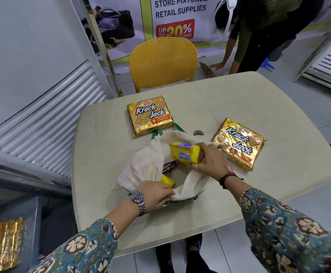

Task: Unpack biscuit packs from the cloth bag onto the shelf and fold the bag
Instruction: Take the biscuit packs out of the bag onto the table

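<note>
A cream cloth bag (pixel 143 166) with green trim lies open on the beige table (pixel 259 107). My left hand (pixel 154 194) grips the bag's near rim. Just above the bag's mouth, my right hand (pixel 210 160) is closed around a yellow Marie biscuit pack (pixel 184 154). Inside the bag I see a dark purple pack (pixel 169 167) and another yellow pack (pixel 167 181). Two golden Krack Jack packs rest on the table: one (pixel 150 115) beyond the bag, one (pixel 239 143) to its right.
A yellow plastic chair (pixel 163 62) stands at the table's far side. Behind it a person (pixel 259 36) bends toward the floor. A grey shelf (pixel 28 219) at lower left holds a golden pack (pixel 2 244). White slatted panels flank both sides.
</note>
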A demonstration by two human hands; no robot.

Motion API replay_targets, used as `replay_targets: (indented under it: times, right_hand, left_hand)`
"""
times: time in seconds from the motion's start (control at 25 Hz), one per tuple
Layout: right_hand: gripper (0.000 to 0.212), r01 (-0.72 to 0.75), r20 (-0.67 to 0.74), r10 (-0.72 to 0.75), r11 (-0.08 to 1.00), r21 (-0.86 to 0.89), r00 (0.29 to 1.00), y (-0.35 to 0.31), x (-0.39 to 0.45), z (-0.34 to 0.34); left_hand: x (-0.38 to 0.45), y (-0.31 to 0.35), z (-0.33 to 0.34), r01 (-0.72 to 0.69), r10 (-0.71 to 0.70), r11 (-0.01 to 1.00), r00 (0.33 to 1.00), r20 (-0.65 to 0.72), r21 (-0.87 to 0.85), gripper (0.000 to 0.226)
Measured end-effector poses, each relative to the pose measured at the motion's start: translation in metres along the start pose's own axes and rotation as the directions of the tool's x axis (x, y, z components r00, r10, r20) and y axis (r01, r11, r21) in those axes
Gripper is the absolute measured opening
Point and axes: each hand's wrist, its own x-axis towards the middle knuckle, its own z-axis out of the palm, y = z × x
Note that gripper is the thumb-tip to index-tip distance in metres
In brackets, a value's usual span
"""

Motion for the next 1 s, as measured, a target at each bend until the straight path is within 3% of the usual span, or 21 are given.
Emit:
replay_targets:
  times: [0.08, 0.16, 0.28, 0.4, 0.52, 0.68, 0.76, 0.88, 1.0]
  right_hand:
    - [0.072, -0.138, -0.045, 0.164, 0.923, 0.360, 0.985, -0.002, 0.004, -0.010]
    - [0.076, -0.218, -0.035, 0.308, 0.746, 0.629, 0.951, -0.006, 0.008, -0.019]
    - [0.073, -0.210, -0.079, 0.446, 0.562, 0.800, 0.892, -0.004, 0.013, -0.041]
    - [0.060, -0.074, -0.249, 0.512, 0.529, 0.845, 0.822, 0.009, 0.008, -0.067]
    - [0.060, -0.022, -0.450, 0.528, 0.666, 0.746, 0.720, 0.036, -0.006, -0.081]
    - [0.064, -0.214, -0.517, 0.546, 0.795, 0.567, 0.659, 0.091, -0.040, -0.067]
    - [0.068, -0.295, -0.482, 0.547, 0.812, 0.504, 0.684, 0.115, -0.064, -0.050]
    - [0.069, -0.366, -0.492, 0.468, 0.883, 0.294, 0.734, 0.129, -0.106, -0.016]
    - [0.071, -0.439, -0.459, 0.407, 0.898, 0.042, 0.790, 0.120, -0.138, 0.025]
  left_hand:
    - [0.002, 0.000, -0.001, 0.046, -0.046, 0.999, 0.999, 0.000, -0.001, 0.033]
    - [0.007, 0.000, -0.006, 0.086, -0.081, 0.996, 0.990, 0.117, -0.040, 0.038]
    - [0.014, 0.001, -0.009, 0.156, -0.152, 0.988, 0.955, 0.255, 0.004, 0.034]
    - [0.024, 0.003, -0.010, 0.140, -0.140, 0.990, 0.961, 0.238, 0.017, 0.032]
    - [0.033, 0.009, -0.004, 0.076, -0.080, 0.996, 0.983, 0.162, 0.036, 0.027]
    - [0.049, 0.022, 0.008, 0.073, -0.070, 0.997, 0.975, 0.209, -0.006, 0.030]
    - [0.057, 0.022, 0.006, 0.146, -0.149, 0.989, 0.960, 0.237, 0.033, 0.031]
    - [0.065, 0.014, 0.005, 0.328, -0.353, 0.935, 0.883, 0.308, 0.133, 0.031]
    - [0.073, 0.006, 0.002, 0.338, -0.408, 0.910, 0.832, 0.377, 0.238, 0.032]
